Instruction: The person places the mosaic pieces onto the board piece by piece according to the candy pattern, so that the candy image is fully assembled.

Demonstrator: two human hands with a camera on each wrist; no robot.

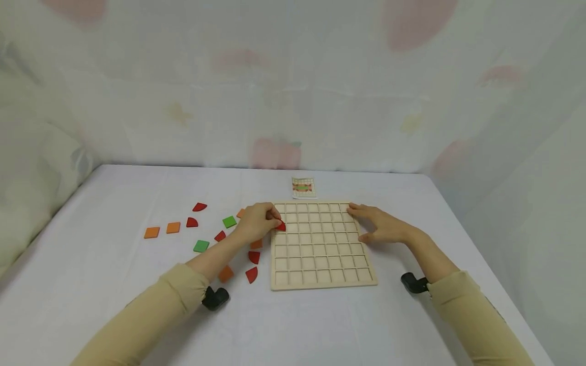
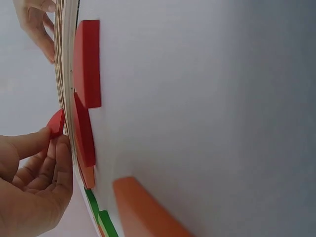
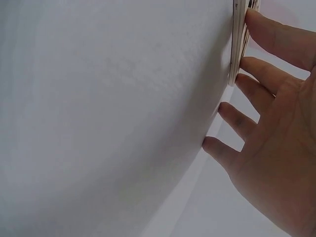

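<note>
My left hand (image 1: 255,222) pinches a red quarter-circle piece (image 1: 281,226) between thumb and fingertips, over the left edge of a pale wooden grid board (image 1: 321,250). In the left wrist view, the held red piece (image 2: 57,123) is at the board's surface, with the other fingers curled beneath the thumb. At the board's right side my right hand (image 1: 382,226) has its fingers spread, with thumb and fingertips touching the edge. The right wrist view shows that hand (image 3: 284,116) with its thumb and nearest fingers on the wooden rim and the outer fingertips on the tablecloth.
Left of the board lie several red quarter-circle pieces (image 1: 252,275), orange squares (image 1: 173,227) and green squares (image 1: 201,246), some partly hidden by my left arm. A small printed pattern card (image 1: 303,188) lies behind the board. White cloth covers the table (image 1: 114,203).
</note>
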